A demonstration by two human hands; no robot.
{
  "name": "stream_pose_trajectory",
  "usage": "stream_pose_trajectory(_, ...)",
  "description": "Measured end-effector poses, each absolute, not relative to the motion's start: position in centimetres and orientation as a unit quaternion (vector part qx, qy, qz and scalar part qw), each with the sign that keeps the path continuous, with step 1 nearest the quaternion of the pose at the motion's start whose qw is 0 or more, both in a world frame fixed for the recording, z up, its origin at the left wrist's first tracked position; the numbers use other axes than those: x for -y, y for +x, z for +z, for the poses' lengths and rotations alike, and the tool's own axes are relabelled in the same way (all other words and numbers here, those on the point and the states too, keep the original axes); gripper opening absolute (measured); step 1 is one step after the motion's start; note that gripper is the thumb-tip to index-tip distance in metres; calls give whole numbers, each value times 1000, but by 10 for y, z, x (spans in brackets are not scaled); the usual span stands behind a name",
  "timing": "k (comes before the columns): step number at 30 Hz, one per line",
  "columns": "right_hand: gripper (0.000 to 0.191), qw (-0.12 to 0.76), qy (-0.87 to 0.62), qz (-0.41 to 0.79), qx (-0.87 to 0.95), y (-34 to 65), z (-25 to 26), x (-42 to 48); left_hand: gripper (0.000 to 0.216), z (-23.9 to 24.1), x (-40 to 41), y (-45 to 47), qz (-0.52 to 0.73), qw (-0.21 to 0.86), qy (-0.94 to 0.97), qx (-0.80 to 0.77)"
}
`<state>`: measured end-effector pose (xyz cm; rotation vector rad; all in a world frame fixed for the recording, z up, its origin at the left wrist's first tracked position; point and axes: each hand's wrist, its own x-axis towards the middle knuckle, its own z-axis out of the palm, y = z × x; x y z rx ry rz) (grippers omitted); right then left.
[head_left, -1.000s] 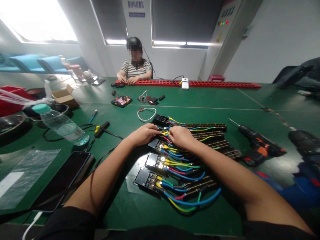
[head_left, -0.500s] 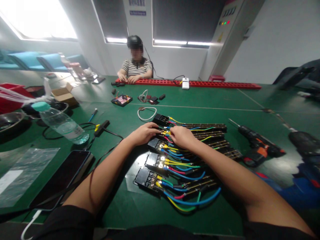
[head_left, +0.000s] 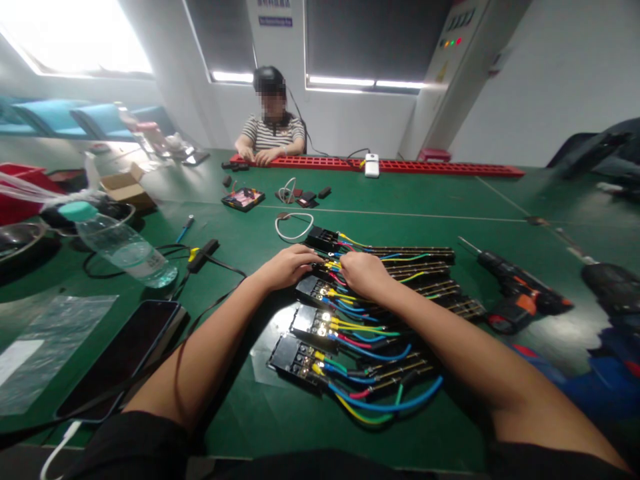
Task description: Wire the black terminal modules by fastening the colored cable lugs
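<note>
Head view: both hands [head_left: 325, 270] lie palm-down on wired strips [head_left: 400, 267]

Wall sign [head_left: 275, 21] seemingly unreadable.

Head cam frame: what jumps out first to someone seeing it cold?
The fanned stack of black wired boards at centre, bristling with blue, yellow, red and green leads, draws the eye first. The left hand and right hand both rest on the far end of the stack, fingers down among the wires. Next come the cordless drill lying to the right on the green table and the water bottle on its side to the left.
</note>
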<state>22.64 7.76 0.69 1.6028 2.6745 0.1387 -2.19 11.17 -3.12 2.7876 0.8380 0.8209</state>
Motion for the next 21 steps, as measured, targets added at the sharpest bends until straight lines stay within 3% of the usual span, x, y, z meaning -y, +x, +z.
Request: stream_pose_trajectory(21,27,1,507,60,-860,225,1,-80,35,-37,-117,-21,269,23,928,-257)
